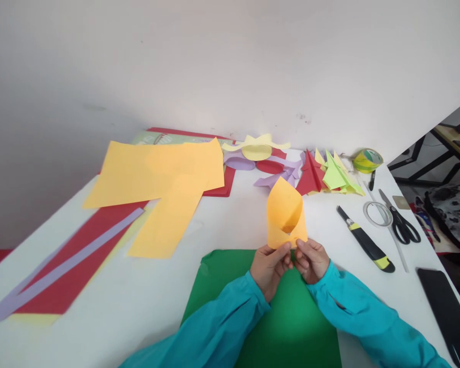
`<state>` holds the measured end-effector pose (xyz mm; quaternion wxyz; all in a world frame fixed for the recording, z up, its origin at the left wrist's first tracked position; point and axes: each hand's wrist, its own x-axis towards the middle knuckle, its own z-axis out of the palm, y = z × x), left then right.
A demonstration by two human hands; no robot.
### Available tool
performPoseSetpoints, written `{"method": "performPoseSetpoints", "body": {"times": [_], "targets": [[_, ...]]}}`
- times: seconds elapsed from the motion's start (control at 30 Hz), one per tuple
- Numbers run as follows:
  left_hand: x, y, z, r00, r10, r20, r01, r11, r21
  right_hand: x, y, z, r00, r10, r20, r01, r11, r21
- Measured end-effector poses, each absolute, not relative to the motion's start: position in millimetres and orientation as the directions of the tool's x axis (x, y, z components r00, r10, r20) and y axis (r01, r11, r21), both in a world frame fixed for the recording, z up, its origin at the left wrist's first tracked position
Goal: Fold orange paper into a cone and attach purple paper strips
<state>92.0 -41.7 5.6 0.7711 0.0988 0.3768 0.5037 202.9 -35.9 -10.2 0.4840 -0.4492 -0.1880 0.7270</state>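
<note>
A piece of orange paper curled into a ring [279,214], with a pointed tip at its far side, stands up between my two hands. My left hand [271,268] pinches its lower near edge. Close beside it, my right hand [311,259] pinches the same edge a little further right. The near ends of the paper meet or overlap there; the fingers partly cover the spot. Beneath both hands lies a green sheet [291,317] on the white table.
Orange sheets [164,168], red paper [80,260] and a purple strip [72,260] lie left. Behind stand folded paper shapes [310,171]. On the right are a utility knife [366,243], scissors [400,220], tape rolls [368,160] and a black phone-like slab [446,312].
</note>
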Motion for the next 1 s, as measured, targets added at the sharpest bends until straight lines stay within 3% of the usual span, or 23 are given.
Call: {"method": "performPoseSetpoints", "body": {"times": [0.1,0.3,0.6,0.77,1.0], "targets": [[92.3,-40.7,4.0,0.207,0.844,-0.495,-0.724,0.473,0.503,200.4,-37.1,-9.0,-0.106,0.874,-0.475,-0.544,-0.45,-0.708],[95.6,-43.3,-0.1,0.285,0.879,-0.383,-0.654,0.47,0.593,198.0,-39.0,-6.3,-0.133,0.889,-0.438,-0.553,-0.433,-0.712],[97.0,-43.2,1.6,0.274,0.874,-0.401,-0.657,0.475,0.585,199.6,-38.5,-5.3,-0.157,0.869,-0.469,-0.592,-0.464,-0.659],[94.3,-41.4,1.7,0.245,0.84,-0.485,-0.735,0.487,0.472,201.6,-36.7,-6.2,-0.182,0.867,-0.464,-0.633,-0.465,-0.62],[91.4,-38.7,0.2,0.336,0.795,-0.505,-0.782,0.534,0.32,201.5,-35.6,-5.4,-0.155,0.846,-0.51,-0.635,-0.481,-0.605]]}}
